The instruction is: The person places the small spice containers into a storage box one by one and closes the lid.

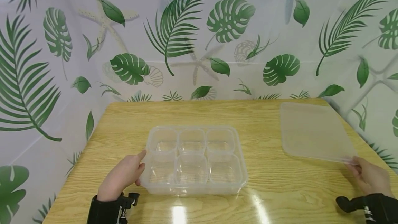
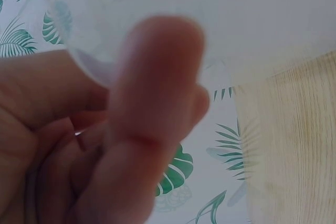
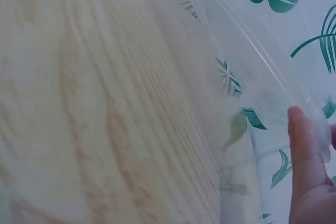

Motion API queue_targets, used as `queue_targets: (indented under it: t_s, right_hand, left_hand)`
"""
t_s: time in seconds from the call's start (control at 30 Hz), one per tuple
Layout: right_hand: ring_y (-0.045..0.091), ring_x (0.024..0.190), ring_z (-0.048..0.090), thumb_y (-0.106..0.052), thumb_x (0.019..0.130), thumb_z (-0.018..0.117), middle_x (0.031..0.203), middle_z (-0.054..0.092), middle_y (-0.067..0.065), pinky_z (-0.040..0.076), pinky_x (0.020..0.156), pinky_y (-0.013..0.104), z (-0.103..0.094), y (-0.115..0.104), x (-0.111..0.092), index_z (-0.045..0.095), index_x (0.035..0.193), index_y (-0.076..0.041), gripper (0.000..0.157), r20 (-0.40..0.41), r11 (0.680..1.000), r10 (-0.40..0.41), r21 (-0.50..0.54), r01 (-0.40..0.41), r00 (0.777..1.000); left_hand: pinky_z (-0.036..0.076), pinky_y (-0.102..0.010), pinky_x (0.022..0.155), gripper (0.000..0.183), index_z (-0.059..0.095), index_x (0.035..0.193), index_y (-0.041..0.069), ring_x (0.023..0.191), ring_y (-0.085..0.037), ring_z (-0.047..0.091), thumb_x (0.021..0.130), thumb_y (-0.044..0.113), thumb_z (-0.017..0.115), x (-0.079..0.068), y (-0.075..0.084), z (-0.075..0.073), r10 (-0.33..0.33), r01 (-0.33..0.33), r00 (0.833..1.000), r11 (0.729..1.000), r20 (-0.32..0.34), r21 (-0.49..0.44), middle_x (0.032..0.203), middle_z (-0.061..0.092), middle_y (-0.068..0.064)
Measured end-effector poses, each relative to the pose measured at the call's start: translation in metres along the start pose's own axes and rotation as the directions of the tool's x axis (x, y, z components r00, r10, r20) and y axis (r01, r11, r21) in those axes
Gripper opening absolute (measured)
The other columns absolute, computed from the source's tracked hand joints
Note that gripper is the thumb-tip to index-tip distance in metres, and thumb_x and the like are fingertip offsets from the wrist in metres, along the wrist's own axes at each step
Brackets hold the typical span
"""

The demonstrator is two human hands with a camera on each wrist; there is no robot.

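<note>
A clear plastic box (image 1: pixel 243 168) with two rows of small square compartments stands near the middle of the table. My left hand (image 1: pixel 125 172) grips its left edge, with the thumb (image 2: pixel 157 77) large and blurred against the translucent plastic in the left wrist view. Over at the right, a flat frosted lid (image 1: pixel 314 130) with rounded corners is pinched at its near right corner by my right hand (image 1: pixel 371 177). In the right wrist view, wood grain shows through the lid (image 3: pixel 252 51), and the fingers hold its rim. No contents show in the compartments.
The wooden table (image 1: pixel 192 111) reaches back to a white cloth (image 1: pixel 186 82) printed with green leaves, starfish and shells. More of this cloth hangs along the left and right sides. Light glares off the table's near edge.
</note>
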State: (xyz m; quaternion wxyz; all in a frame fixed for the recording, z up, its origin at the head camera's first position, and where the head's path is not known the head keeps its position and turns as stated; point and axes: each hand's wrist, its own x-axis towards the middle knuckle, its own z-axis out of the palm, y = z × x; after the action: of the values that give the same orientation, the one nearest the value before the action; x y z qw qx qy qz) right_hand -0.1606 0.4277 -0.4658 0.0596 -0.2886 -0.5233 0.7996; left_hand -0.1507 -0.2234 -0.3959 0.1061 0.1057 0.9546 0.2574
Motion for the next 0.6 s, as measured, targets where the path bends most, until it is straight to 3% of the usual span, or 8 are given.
queue_targets:
  t_s: [0.07, 0.13, 0.27, 0.4, 0.6]
  right_hand:
    - [0.004, 0.07, 0.059, -0.022, 0.086, 0.058, 0.072, 0.06, -0.007, 0.044, 0.07, 0.017, 0.002, 0.003, 0.002, 0.062, 0.076, -0.022, 0.011, -0.031, 0.995, -0.02, 0.101, 0.023, 0.999]
    - [0.004, 0.071, 0.059, -0.02, 0.085, 0.06, 0.074, 0.06, -0.007, 0.044, 0.071, 0.017, 0.005, 0.005, 0.001, 0.061, 0.082, -0.022, 0.003, -0.051, 0.99, -0.045, 0.13, 0.051, 0.998]
    - [0.006, 0.074, 0.06, -0.014, 0.082, 0.062, 0.077, 0.061, -0.004, 0.044, 0.072, 0.017, 0.008, 0.01, 0.0, 0.062, 0.089, -0.019, 0.009, -0.096, 0.973, -0.111, 0.194, 0.128, 0.989]
    - [0.01, 0.077, 0.061, -0.007, 0.081, 0.062, 0.082, 0.062, 0.001, 0.045, 0.072, 0.019, 0.006, 0.017, 0.002, 0.065, 0.093, -0.011, 0.013, -0.1, 0.925, -0.161, 0.331, 0.185, 0.982]
    - [0.015, 0.079, 0.061, -0.002, 0.083, 0.059, 0.085, 0.06, 0.006, 0.046, 0.073, 0.021, 0.005, 0.024, 0.004, 0.065, 0.094, -0.002, 0.013, -0.068, 0.869, -0.215, 0.441, 0.223, 0.974]
  left_hand:
    - [0.032, -0.028, 0.048, 0.048, 0.033, 0.134, -0.01, 0.047, -0.016, 0.049, 0.09, 0.006, 0.045, 0.0, 0.0, 0.0, 0.0, 0.0, 1.0, 1.0, -0.002, 0.005, 0.058, 0.048, 0.0]
    - [0.032, -0.028, 0.048, 0.048, 0.033, 0.134, -0.01, 0.047, -0.016, 0.048, 0.09, 0.006, 0.045, 0.0, 0.0, 0.0, 0.002, -0.002, 1.0, 1.0, -0.004, 0.008, 0.058, 0.048, 0.0]
    - [0.032, -0.028, 0.047, 0.047, 0.033, 0.134, -0.01, 0.046, -0.015, 0.046, 0.091, 0.006, 0.045, 0.001, -0.001, 0.0, 0.007, -0.007, 1.0, 1.0, -0.005, 0.009, 0.057, 0.048, 0.0]
    - [0.032, -0.028, 0.048, 0.048, 0.033, 0.134, -0.01, 0.046, -0.014, 0.045, 0.091, 0.006, 0.044, 0.001, -0.001, 0.0, 0.007, -0.007, 1.0, 1.0, -0.004, 0.007, 0.057, 0.048, 0.0]
    - [0.032, -0.028, 0.047, 0.048, 0.033, 0.134, -0.01, 0.046, -0.015, 0.047, 0.09, 0.006, 0.044, 0.0, 0.0, 0.0, 0.002, -0.002, 1.0, 1.0, -0.001, -0.005, 0.057, 0.048, -0.001]
